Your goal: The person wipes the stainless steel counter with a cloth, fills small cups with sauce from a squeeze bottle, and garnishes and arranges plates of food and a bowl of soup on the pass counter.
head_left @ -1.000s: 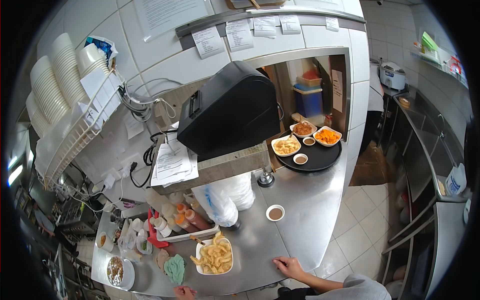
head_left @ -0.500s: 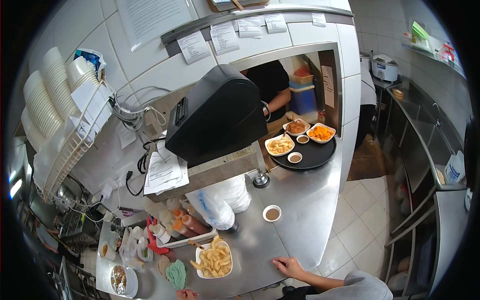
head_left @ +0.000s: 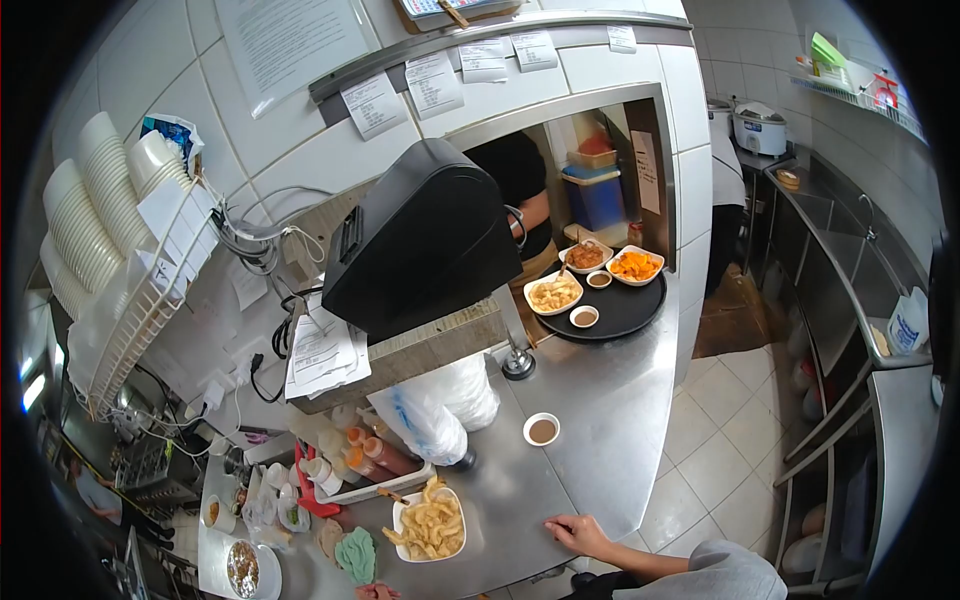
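My right hand [head_left: 572, 533] rests on the steel counter [head_left: 505, 520] near its front edge, fingers loosely curled in with nothing seen in them. At the bottom edge of the view, just below a green cloth [head_left: 356, 553], a small part of my left hand [head_left: 377, 592] shows; its fingers are mostly cut off. Between the two hands stands a white square bowl [head_left: 405, 540] of golden fried pieces [head_left: 432, 522], with a wooden stick or handle at its back left corner. Farther back is a small white cup of brown sauce [head_left: 543, 431]. Neither hand touches the bowl or the cup.
A black tray [head_left: 630, 313] with several bowls and sauce cups sits at the hatch, where another person's arm [head_left: 533, 211] shows. A black machine [head_left: 420, 240] overhangs the counter. Sauce bottles [head_left: 372, 455] and plastic bags [head_left: 430, 410] stand below it.
The view has shifted slightly, moving the surroundings a little in the frame. My right hand keeps its place on the counter; the bowl and cup stay put.
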The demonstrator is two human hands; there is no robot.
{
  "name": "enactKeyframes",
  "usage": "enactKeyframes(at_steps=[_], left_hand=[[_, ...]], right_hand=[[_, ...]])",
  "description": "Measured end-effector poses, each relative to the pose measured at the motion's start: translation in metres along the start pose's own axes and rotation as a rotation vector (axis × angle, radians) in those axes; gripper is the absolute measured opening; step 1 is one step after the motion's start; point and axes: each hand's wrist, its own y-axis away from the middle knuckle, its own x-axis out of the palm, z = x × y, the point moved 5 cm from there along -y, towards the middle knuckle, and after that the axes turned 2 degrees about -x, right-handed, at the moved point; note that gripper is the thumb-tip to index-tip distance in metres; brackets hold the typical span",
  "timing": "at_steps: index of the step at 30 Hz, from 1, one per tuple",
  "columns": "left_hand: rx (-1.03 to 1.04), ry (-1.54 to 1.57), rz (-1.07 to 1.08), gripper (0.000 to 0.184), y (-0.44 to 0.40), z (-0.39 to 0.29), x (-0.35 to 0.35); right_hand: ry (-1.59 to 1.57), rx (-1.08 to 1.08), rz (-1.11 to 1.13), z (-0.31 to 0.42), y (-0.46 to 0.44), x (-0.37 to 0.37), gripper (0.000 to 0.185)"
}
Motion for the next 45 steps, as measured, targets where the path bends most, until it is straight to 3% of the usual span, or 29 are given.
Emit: enactKeyframes(at_steps=[11, 14, 17, 18, 19, 21, 23, 25, 31, 34, 37, 41, 43, 44, 45], left_hand=[[-0.027, -0.04, -0.027, 0.012, 0.007, -0.014, -0.005], [0.027, 0.051, 0.035, 0.013, -0.007, 0.017, -0.004], [0.037, -0.082, 0.124, 0.016, -0.043, 0.077, -0.001], [-0.004, 0.07, 0.103, 0.017, -0.033, 0.088, -0.002], [-0.053, 0.222, 0.058, 0.019, -0.02, 0.058, 0.0], [0.045, 0.078, -0.012, 0.022, -0.002, 0.015, -0.012], [0.07, -0.078, 0.014, 0.027, -0.003, 0.019, -0.025], [-0.081, 0.09, -0.006, 0.031, 0.003, 0.012, -0.039], [-0.279, 0.349, -0.046, 0.048, -0.004, 0.094, -0.083], [-0.304, 0.436, -0.141, 0.046, -0.028, 0.129, -0.12], [-0.285, 0.497, -0.284, 0.041, -0.075, 0.161, -0.168], [-0.267, 0.482, -0.46, 0.036, -0.161, 0.227, -0.236], [-0.087, 0.551, -0.408, 0.039, -0.212, 0.295, -0.261], [-0.061, 0.461, -0.319, 0.045, -0.227, 0.291, -0.27], [-0.235, 0.484, -0.285, 0.052, -0.248, 0.293, -0.278]], right_hand=[[-0.011, 0.01, 0.01, 0.004, 0.0, -0.002, 0.017], [-0.021, 0.038, 0.006, 0.003, 0.0, -0.001, 0.018], [-0.019, 0.067, -0.003, 0.0, -0.001, -0.004, 0.018], [-0.005, 0.066, -0.009, -0.002, -0.002, -0.003, 0.018], [0.012, 0.063, 0.005, -0.007, -0.001, 0.0, 0.019], [-0.007, 0.077, -0.003, -0.013, 0.001, 0.0, 0.019], [0.001, 0.038, -0.036, 0.003, -0.005, 0.0, 0.02], [-0.009, 0.077, -0.031, 0.005, -0.006, 0.005, 0.021], [0.009, 0.12, -0.016, 0.023, -0.002, 0.028, 0.022], [-0.026, 0.051, 0.067, 0.063, 0.008, 0.078, 0.022], [-0.029, 0.098, 0.365, 0.103, 0.015, 0.17, 0.02], [-0.041, -0.153, 0.578, 0.167, 0.017, 0.316, 0.022], [-0.01, -0.222, 0.606, 0.183, 0.016, 0.379, 0.021], [-0.015, -0.221, 0.636, 0.183, 0.018, 0.407, 0.02], [-0.019, -0.213, 0.654, 0.182, 0.021, 0.432, 0.02]])
